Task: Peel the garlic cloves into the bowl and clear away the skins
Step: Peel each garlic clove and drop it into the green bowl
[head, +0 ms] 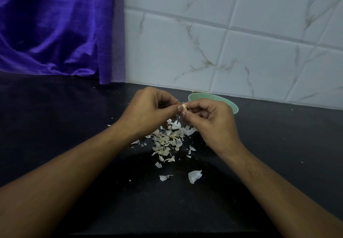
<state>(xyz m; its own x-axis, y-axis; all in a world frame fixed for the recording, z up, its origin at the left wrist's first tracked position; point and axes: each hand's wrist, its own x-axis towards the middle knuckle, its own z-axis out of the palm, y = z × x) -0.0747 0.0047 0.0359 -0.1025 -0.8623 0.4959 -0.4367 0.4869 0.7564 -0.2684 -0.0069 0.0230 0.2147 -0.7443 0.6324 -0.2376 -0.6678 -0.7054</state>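
Hands, left [148, 107] and right [209, 120], pinch one clove [184, 106].

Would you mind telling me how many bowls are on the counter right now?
1: a pale green round bowl by the tiled wall, just behind the right hand, which hides much of it. No other is visible.

Both hands [148, 107] pinch garlic clove [184, 106] (seemingly half-peeled).
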